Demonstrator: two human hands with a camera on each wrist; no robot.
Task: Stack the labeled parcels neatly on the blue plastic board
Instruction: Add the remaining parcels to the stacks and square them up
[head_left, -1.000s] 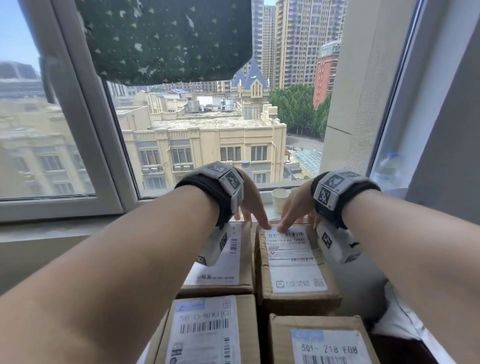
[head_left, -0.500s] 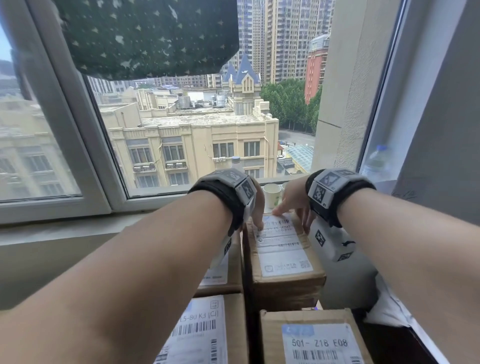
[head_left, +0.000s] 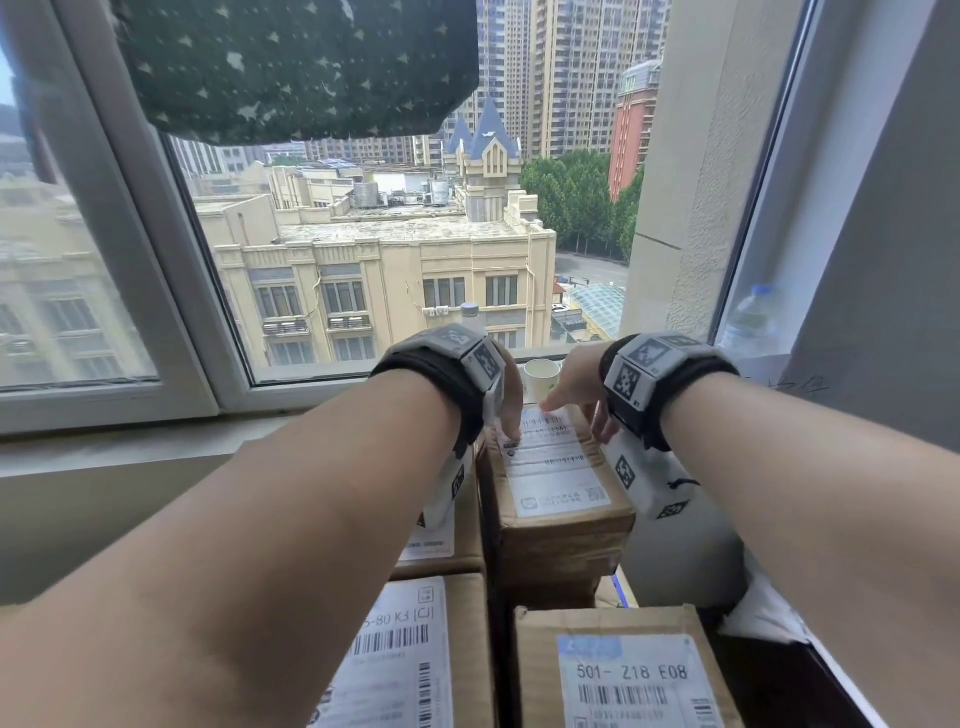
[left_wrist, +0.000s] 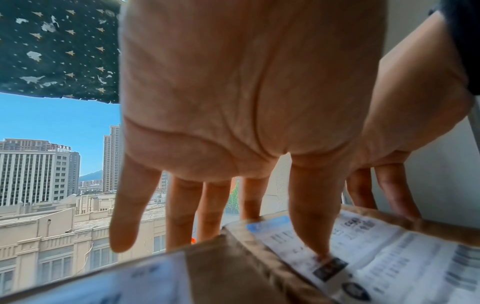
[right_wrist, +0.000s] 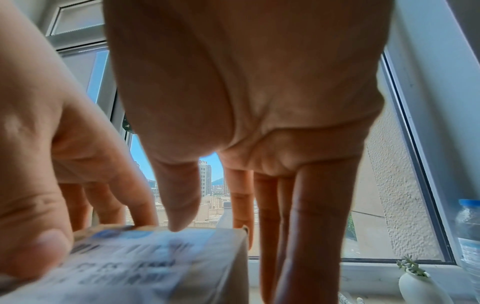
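A brown cardboard parcel (head_left: 556, 483) with a white shipping label sits raised at the back right of a block of parcels, its front face showing above another box (head_left: 550, 587). My left hand (head_left: 511, 410) holds its far left end, thumb (left_wrist: 315, 226) pressed on the label (left_wrist: 376, 257) and fingers down behind the far edge. My right hand (head_left: 576, 395) holds the far right end, thumb tip (right_wrist: 179, 218) on the top and fingers (right_wrist: 298, 236) down the side. Lower labeled parcels lie at back left (head_left: 457, 535), near left (head_left: 415, 649) and near right (head_left: 623, 670). A blue sliver (head_left: 620, 586) shows beside the stack.
The window sill runs just behind the parcels, with a paper cup (head_left: 541, 374), a water bottle (head_left: 748, 322) and a small white plant pot (right_wrist: 413, 288) on it. A dark star-patterned cloth (head_left: 291, 67) hangs above. A grey wall (head_left: 883, 312) closes the right side.
The back right parcel has come up from level with its left neighbour, so its front face now shows. Both hands have stayed on its far end and risen with it.
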